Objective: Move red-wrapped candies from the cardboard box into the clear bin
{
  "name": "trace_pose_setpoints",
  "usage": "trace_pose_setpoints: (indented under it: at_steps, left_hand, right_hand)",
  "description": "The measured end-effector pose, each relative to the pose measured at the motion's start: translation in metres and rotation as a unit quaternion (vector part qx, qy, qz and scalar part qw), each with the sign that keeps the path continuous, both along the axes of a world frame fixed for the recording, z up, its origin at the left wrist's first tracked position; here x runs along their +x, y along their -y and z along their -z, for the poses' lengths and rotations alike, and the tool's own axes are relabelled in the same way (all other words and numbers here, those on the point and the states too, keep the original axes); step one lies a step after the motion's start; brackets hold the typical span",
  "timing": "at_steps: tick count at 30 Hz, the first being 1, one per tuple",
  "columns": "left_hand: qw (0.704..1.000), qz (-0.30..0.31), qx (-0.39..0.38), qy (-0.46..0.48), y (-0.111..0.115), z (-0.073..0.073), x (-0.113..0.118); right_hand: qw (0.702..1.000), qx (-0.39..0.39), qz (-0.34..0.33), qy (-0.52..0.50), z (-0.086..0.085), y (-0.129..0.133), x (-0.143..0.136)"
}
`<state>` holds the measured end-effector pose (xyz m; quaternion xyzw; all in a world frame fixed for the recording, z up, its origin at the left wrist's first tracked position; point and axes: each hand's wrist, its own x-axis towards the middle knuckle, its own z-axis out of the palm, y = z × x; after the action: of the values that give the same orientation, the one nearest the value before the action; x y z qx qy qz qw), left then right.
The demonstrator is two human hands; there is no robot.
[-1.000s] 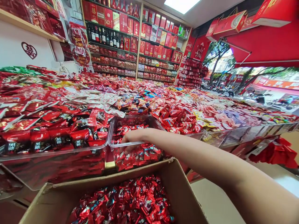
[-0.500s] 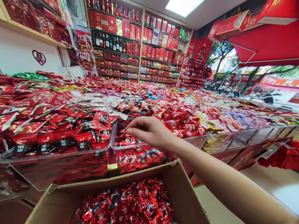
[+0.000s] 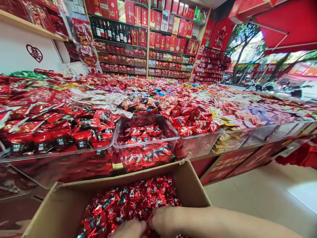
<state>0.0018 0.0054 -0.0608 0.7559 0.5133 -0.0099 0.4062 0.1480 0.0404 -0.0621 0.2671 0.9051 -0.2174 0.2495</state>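
Note:
A cardboard box (image 3: 198, 188) stands open in front of me, filled with red, shiny wrapped candies (image 3: 138, 195). Both my hands are down in this heap, close together near its lower middle. My right hand (image 3: 167, 219) reaches in from the right with its fingers curled among the candies; the fingertips are hidden. Only part of my left hand (image 3: 131, 229) shows at the bottom edge, and its fingers are mostly out of sight. Just beyond the box sits a clear plastic bin (image 3: 146, 144), partly filled with similar red candies (image 3: 145, 134).
To the left is a bin of red-and-black candy packets (image 3: 61, 142). Red packets (image 3: 190, 119) are heaped to the right. More sweets cover the display behind. Shelves (image 3: 148, 43) with bottles and boxes line the back wall. Tiled floor (image 3: 242, 188) shows at the right.
My right hand has moved from above the clear bin down into the cardboard box. My left hand has come into view there. The view has tilted downward.

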Motion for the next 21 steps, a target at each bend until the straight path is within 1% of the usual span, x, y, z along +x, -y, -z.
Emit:
trace_pose_setpoints:
  at_steps: [1,2,4,5,6,7,9,10,11,12,13,15,17,21]
  left_hand:
    - [1.000,0.000,0.006,-0.003,-0.005,-0.002,-0.001]
    - [1.000,-0.010,0.014,-0.001,-0.011,-0.006,-0.003]
    - [0.999,-0.040,0.029,0.020,-0.023,-0.016,-0.007]
    - [0.997,-0.060,0.032,0.034,-0.028,-0.021,-0.009]
    - [0.995,-0.080,0.031,0.056,-0.032,-0.027,-0.011]
    - [0.992,-0.101,0.021,0.078,-0.035,-0.032,-0.012]
    - [0.983,-0.136,-0.021,0.125,-0.037,-0.042,-0.012]
    - [0.976,-0.153,-0.039,0.149,-0.037,-0.046,-0.011]
    - [0.969,-0.170,-0.052,0.173,-0.036,-0.050,-0.009]
    - [0.961,-0.186,-0.057,0.197,-0.034,-0.053,-0.007]
    - [0.953,-0.201,-0.058,0.219,-0.033,-0.056,-0.004]
    - [0.938,-0.223,-0.058,0.259,-0.030,-0.062,-0.001]
    - [0.924,-0.236,-0.060,0.296,-0.028,-0.066,0.001]
    - [0.894,-0.254,-0.083,0.360,-0.028,-0.067,0.000]
  right_hand:
    - [1.000,-0.019,0.015,-0.001,-0.004,0.000,0.000]
    - [0.998,-0.037,0.043,-0.007,-0.008,-0.002,0.001]
    - [0.988,-0.070,0.134,-0.045,-0.018,-0.007,0.004]
    - [0.974,-0.088,0.188,-0.088,-0.022,-0.010,0.007]
    - [0.952,-0.116,0.243,-0.145,-0.025,-0.014,0.009]
    - [0.922,-0.158,0.289,-0.206,-0.028,-0.016,0.012]
    - [0.845,-0.271,0.347,-0.304,-0.032,-0.019,0.017]
    - [0.807,-0.320,0.363,-0.338,-0.034,-0.019,0.018]
    - [0.777,-0.353,0.374,-0.364,-0.036,-0.019,0.020]
    - [0.755,-0.368,0.382,-0.385,-0.038,-0.019,0.021]
    - [0.740,-0.371,0.388,-0.406,-0.040,-0.018,0.021]
    - [0.720,-0.369,0.390,-0.440,-0.043,-0.018,0.021]
    - [0.709,-0.358,0.393,-0.464,-0.044,-0.018,0.020]
    - [0.670,-0.330,0.439,-0.499,-0.043,-0.021,0.018]
